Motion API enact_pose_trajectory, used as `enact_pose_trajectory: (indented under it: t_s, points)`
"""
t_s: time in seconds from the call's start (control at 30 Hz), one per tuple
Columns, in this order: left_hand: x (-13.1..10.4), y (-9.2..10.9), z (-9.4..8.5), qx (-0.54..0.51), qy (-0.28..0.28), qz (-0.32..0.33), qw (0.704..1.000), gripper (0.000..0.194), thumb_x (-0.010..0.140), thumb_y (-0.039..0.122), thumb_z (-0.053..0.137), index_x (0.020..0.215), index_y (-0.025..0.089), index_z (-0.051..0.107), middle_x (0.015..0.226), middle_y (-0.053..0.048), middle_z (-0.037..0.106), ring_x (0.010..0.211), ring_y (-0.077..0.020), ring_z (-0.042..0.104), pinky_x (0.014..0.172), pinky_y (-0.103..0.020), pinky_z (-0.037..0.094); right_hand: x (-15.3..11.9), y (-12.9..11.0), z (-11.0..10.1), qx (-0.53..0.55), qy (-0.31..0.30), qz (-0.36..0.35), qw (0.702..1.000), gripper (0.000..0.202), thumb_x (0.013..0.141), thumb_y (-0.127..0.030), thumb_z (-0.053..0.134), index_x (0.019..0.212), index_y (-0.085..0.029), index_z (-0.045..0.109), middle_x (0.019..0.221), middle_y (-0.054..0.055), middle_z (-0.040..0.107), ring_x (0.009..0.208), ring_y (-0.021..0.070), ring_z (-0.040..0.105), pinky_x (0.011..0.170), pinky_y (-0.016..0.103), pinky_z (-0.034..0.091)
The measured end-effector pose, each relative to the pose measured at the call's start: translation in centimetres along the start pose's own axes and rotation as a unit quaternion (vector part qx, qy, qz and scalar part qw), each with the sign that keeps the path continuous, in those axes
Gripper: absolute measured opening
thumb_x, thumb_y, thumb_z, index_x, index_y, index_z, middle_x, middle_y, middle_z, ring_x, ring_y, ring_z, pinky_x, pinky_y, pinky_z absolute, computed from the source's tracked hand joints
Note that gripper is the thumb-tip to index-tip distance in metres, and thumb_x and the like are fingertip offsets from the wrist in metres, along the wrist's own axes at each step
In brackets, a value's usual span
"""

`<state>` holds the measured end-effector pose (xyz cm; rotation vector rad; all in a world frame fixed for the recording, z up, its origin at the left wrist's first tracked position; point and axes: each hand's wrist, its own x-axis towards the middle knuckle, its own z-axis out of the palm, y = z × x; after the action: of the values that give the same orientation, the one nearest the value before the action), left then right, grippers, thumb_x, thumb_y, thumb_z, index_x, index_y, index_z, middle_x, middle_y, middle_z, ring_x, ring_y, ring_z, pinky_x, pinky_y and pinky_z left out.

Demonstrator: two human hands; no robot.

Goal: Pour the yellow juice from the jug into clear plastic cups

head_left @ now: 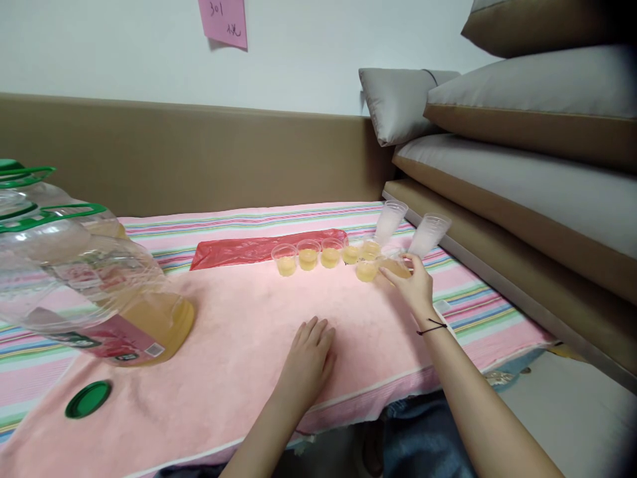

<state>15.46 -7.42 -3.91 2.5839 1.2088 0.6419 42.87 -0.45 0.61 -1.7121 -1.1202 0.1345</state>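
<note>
My right hand (pixel 417 285) has its fingers around a small clear plastic cup (pixel 393 267) with pale yellow liquid, at the right end of a group of similar cups. Just left of it stands another filled cup (pixel 367 269), and a row of several more, such as this cup (pixel 308 257), runs leftward. My left hand (pixel 310 350) lies palm down on the pink towel (pixel 239 325), fingers stretched out and holding nothing. Beyond my right hand are two stacks of nested cups, a left stack (pixel 390 222) and a right stack (pixel 430 236).
On the left, a large clear jug (pixel 114 292) of yellow liquid leans over, with a second jug behind. A green cap (pixel 88 399) lies nearby. A red plastic bag (pixel 249 251) lies flat behind the cups. Stacked cushions (pixel 522 172) border the right side.
</note>
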Motion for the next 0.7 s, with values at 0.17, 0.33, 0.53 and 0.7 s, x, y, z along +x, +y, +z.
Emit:
enact_pose_trajectory:
  t_s: [0.17,0.33,0.53,0.7]
  points:
    - [-0.03,0.06,0.0,-0.002,0.007,0.002,1.0,0.036,0.088,0.02,0.049,0.124,0.02,0.054,0.136,-0.012,0.056,0.131,-0.0308,0.046,0.108,-0.054,0.041,-0.03,0.04,0.04,-0.004,0.002,-0.001,1.0,0.064,0.057,-0.061,0.075,0.106,-0.022,0.06,0.098,0.007,0.068,0.087,0.026,0.061,0.074,0.035,0.044]
    - [0.03,0.08,-0.05,0.006,-0.008,0.001,1.0,0.037,0.088,0.018,0.05,0.125,0.017,0.054,0.136,-0.013,0.056,0.131,-0.0321,0.046,0.108,-0.055,0.041,0.11,0.4,0.2,-0.003,0.004,0.008,1.0,0.062,0.057,-0.058,0.076,0.105,-0.022,0.061,0.098,0.007,0.068,0.088,0.0262,0.061,0.076,0.035,0.045]
    - [-0.04,-0.06,0.16,0.002,0.006,0.006,1.0,0.037,0.089,0.019,0.049,0.125,0.02,0.054,0.136,-0.013,0.056,0.132,-0.0304,0.046,0.107,-0.055,0.041,0.21,0.63,0.27,-0.005,0.009,-0.004,1.0,0.064,0.057,-0.06,0.075,0.106,-0.021,0.061,0.099,0.008,0.068,0.089,0.0269,0.061,0.076,0.036,0.045]
    - [-0.07,0.09,-0.07,0.01,-0.003,0.003,1.0,0.037,0.089,0.021,0.048,0.126,0.019,0.054,0.136,-0.012,0.056,0.132,-0.0313,0.045,0.108,-0.055,0.04,0.17,0.61,0.26,-0.003,0.012,-0.005,1.0,0.063,0.057,-0.059,0.075,0.107,-0.021,0.062,0.098,0.008,0.068,0.088,0.0273,0.062,0.074,0.037,0.045]
